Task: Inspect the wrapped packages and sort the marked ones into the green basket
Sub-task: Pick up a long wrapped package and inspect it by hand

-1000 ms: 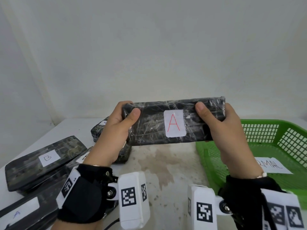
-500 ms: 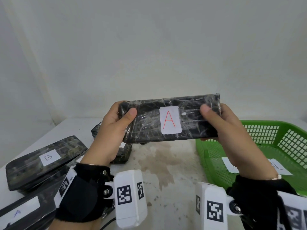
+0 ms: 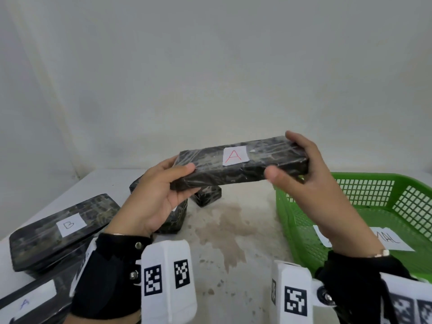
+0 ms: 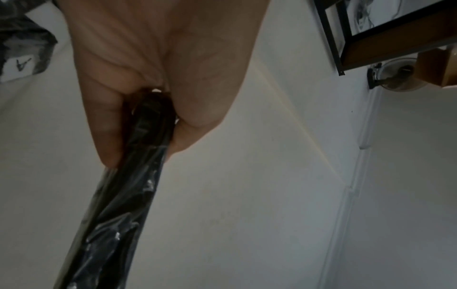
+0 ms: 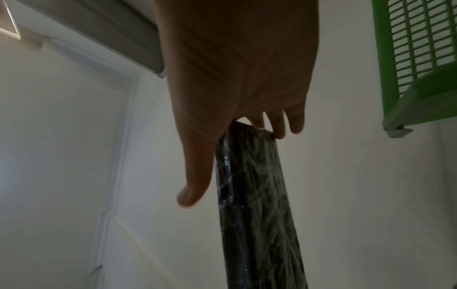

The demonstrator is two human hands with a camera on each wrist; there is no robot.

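A dark plastic-wrapped package (image 3: 257,170) with a white label bearing a red "A" hangs in the air, nearly flat, label up, by the left rim of the green basket (image 3: 374,176). My left hand (image 3: 161,195) grips its left end, thumb on top and fingers underneath. At the right end my right hand (image 3: 311,183) wraps its fingers round the far edge, while its thumb stands just off the near side. In the left wrist view my left hand (image 4: 160,78) pinches the package (image 4: 138,176) edge-on. In the right wrist view my right hand (image 5: 235,78) touches the package (image 5: 254,195) with its fingertips.
On the stained white table (image 3: 233,230), a package marked "B" (image 3: 63,225) and one with a blue "A" (image 3: 30,302) lie at the left. More packages (image 3: 205,197) sit behind my left hand. A written paper sheet (image 3: 392,239) lies in the basket. A wall stands close behind.
The package tipped from facing me to lying nearly flat with its label up, and shifted right toward the basket. My right thumb came off its front.
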